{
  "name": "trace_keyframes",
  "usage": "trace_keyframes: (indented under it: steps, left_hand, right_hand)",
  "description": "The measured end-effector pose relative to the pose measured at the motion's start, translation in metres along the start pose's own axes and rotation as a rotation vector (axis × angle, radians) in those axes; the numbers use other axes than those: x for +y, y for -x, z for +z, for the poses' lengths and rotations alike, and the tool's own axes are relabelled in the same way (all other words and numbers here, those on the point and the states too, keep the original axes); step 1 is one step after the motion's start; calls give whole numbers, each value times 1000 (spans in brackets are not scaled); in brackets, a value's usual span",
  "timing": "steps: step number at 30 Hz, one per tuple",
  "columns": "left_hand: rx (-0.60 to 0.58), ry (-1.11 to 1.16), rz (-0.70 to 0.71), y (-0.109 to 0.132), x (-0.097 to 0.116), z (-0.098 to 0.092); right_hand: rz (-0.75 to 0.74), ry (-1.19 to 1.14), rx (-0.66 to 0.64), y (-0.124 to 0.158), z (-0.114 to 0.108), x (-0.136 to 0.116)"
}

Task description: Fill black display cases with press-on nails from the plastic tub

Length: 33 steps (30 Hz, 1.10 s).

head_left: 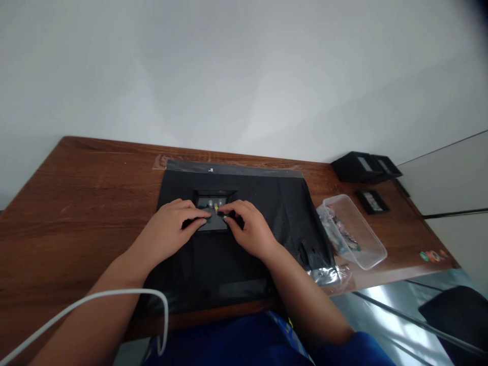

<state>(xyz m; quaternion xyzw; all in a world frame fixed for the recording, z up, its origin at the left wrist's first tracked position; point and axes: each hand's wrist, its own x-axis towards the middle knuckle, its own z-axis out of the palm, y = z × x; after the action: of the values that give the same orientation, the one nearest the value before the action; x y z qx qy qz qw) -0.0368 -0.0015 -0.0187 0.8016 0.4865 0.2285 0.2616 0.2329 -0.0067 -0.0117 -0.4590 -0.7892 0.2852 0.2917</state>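
A small black box (215,194) sits on the black plastic sheet, with a grey panel (213,223) at its near side. Small shiny pieces (210,204) and a yellow-green bit (216,207) show inside. My left hand (179,219) comes in from the left, thumb and forefinger pinched together over the grey panel; whatever is between them is hidden. From the right, my right hand (247,226) pinches at the panel's other side, its fingertips closed around something small and dark that is too tiny to name.
Under the work lies a black plastic sheet (183,274) on a brown wooden table (76,203). To the right stand a clear plastic tub (368,244) with small packets, several black boxes (354,165) and a flat black case (372,201). A white cable (114,292) crosses my left forearm.
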Motion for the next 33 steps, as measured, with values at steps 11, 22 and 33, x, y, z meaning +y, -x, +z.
trace_keyframes:
  steps: [11, 22, 33]
  left_hand:
    - [13, 50, 7, -1, 7, -2]
    - [136, 22, 86, -3, 5, -1]
    - [311, 111, 252, -1, 17, 3]
  right_hand:
    - [16, -15, -39, 0, 0, -5]
    - [-62, 53, -2, 2, 0, -11]
    - [-153, -75, 147, 3, 9, -15]
